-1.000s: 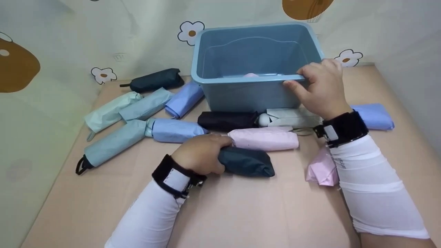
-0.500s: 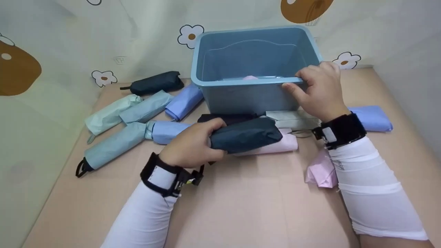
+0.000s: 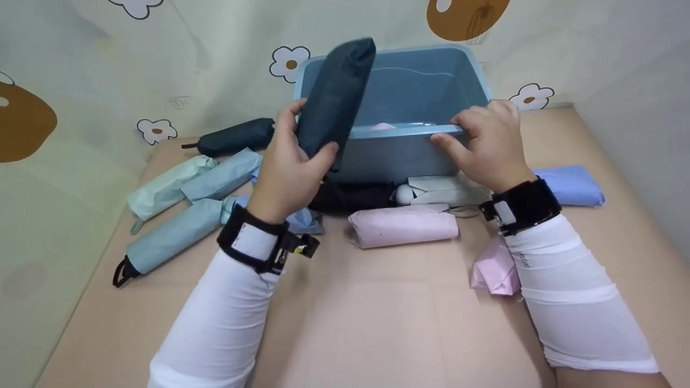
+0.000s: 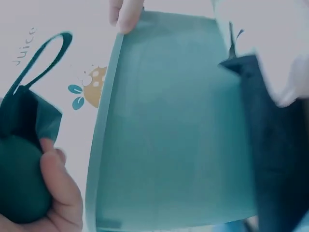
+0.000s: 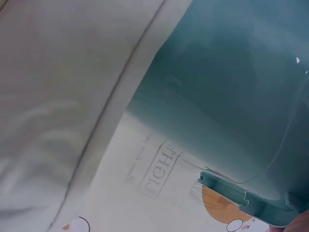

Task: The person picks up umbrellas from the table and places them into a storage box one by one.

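My left hand [image 3: 294,167] grips a dark teal folded umbrella [image 3: 337,97], holding it up and tilted in front of the left part of a blue plastic bin [image 3: 399,156]. In the left wrist view, that umbrella [image 4: 21,179] shows a strap loop at its end, with my thumb against it. My right hand [image 3: 485,140] holds the bin's front rim near the right corner, thumb outside. Inside the bin a bit of something pink [image 3: 383,126] shows; the rest of its floor is hidden by the front wall.
Before the bin lie a black umbrella [image 3: 358,196], a pale grey one [image 3: 442,191] and a pink one [image 3: 404,226]. Another pink bundle [image 3: 496,269] is beside my right forearm, with a blue one [image 3: 571,186] farther right. Several umbrellas, including a teal one [image 3: 172,237], lie left.
The left hand has lifted the dark teal umbrella off the table and swung it from lying level to steeply tilted in front of the bin. The right hand keeps its hold on the rim.
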A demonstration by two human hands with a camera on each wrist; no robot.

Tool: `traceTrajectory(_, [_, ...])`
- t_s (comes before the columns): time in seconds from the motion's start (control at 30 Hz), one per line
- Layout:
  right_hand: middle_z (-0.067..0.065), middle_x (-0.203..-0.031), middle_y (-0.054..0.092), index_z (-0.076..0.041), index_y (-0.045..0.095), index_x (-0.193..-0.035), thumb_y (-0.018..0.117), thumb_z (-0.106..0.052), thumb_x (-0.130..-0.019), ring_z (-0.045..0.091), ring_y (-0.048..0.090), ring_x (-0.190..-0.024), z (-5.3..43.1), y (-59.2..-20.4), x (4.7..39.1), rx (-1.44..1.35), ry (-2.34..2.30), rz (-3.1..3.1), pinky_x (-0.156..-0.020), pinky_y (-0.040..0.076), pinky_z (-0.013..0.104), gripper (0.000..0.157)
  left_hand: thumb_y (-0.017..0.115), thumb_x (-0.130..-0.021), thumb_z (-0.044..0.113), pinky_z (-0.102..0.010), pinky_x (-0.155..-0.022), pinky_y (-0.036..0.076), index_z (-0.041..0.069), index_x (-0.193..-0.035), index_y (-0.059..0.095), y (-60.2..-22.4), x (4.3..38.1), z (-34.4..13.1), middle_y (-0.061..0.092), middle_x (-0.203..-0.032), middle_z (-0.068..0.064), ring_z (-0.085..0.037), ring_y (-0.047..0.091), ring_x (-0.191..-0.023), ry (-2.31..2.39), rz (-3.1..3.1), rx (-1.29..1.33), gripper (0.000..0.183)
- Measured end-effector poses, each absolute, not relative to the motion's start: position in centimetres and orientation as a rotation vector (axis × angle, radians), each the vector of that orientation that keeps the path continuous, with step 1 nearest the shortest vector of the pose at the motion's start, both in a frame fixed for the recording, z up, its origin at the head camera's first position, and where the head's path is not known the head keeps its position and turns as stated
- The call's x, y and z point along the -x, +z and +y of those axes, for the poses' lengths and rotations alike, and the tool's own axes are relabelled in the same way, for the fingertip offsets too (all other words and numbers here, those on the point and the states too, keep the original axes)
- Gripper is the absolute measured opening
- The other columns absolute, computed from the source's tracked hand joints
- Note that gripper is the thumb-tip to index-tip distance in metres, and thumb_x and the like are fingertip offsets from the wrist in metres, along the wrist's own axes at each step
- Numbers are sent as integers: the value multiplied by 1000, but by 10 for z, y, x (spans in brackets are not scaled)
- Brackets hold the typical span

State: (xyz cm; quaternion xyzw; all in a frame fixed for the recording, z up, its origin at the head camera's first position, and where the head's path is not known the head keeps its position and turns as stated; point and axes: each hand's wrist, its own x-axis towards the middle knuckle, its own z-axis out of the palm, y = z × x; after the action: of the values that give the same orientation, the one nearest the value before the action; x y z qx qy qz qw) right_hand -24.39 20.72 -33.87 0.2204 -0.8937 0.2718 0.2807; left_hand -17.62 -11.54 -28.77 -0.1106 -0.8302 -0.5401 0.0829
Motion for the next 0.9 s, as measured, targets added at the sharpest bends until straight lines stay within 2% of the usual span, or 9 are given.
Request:
traceTrajectory(0.07, [18,-82,69,1,68,-88,81,-40,-91,37,50,-84,206,-339,244,-596,725,-2396,-109,28,58,44,65,-101,19,-34,-88,57,17,-162,25,-280,189,-115,50,-150,-14,-19,66,-112,-1610,-2484,289,73])
traceTrajectory(0.13, [18,-82,68,1,68,-88,81,-41,-91,37,50,-83,206,-340,245,-601,725,-2398,-109,28,58,44,63,-103,20,-33,-85,55,18,-163,21,-275,201,-114,49,-152,-13,-21,66,-103,-1590,-2497,249,73])
traceTrajectory(0.3, [18,-80,67,1,67,-86,80,-43,-91,36,48,-81,206,-341,246,-609,732,-2397,-107,29,58,46,60,-104,21,-32,-95,50,19,-166,16,-270,227,-104,44,-158,-12,-19,62,-115,-1568,-2463,208,76])
traceTrajectory(0.37, [18,-78,67,1,66,-84,80,-44,-91,37,47,-79,206,-341,245,-618,731,-2383,-105,29,58,47,59,-105,21,-32,-105,47,18,-167,13,-269,237,-98,43,-161,-13,-17,57,-130,-1534,-2478,185,78])
traceTrajectory(0.63, [18,-74,63,1,65,-83,77,-48,-92,35,45,-77,207,-337,245,-631,716,-2377,-105,29,60,51,54,-108,25,-34,-108,47,23,-169,-1,-259,263,-88,42,-165,-14,-20,56,-134,-1379,-2719,-93,82])
traceTrajectory(0.9, [17,-75,64,1,65,-83,78,-47,-92,35,47,-79,209,-336,243,-606,727,-2397,-107,29,58,50,49,-111,31,-35,-111,46,28,-168,-11,-250,272,-78,37,-167,-13,-20,54,-140,-1293,-2906,-251,83])
